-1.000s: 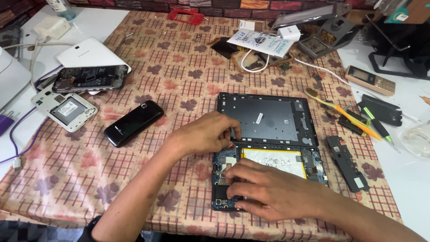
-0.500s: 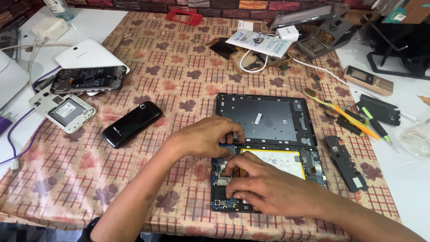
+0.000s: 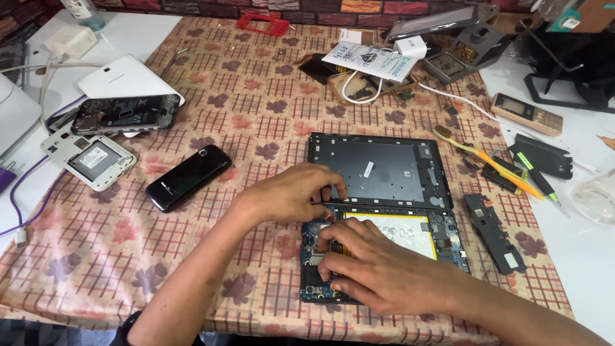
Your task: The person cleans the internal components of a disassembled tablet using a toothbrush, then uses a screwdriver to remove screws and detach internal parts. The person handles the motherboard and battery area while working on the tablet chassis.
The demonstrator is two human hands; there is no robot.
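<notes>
An opened tablet [image 3: 442,240] lies near the table's front edge, showing a blue circuit board and a white, yellow-edged battery. Its black back frame [image 3: 378,168] lies just behind it. My left hand [image 3: 291,195] rests at the frame's lower left corner with fingers and thumb pinched at the seam. Whether they hold anything is hidden. My right hand [image 3: 378,269] lies over the left part of the circuit board, its fingertips pressing on the components there. It covers most of that board.
A black phone [image 3: 188,177] lies left of my hands. Opened phones [image 3: 122,112] and a white back shell [image 3: 90,160] sit further left. A black strip part [image 3: 493,230], screwdrivers [image 3: 487,163], a bar phone [image 3: 528,114], cables and small parts [image 3: 371,70] fill the right and back.
My right hand has shifted slightly up and left over the circuit board, its fingers now closer to the left hand. The left hand has barely moved.
</notes>
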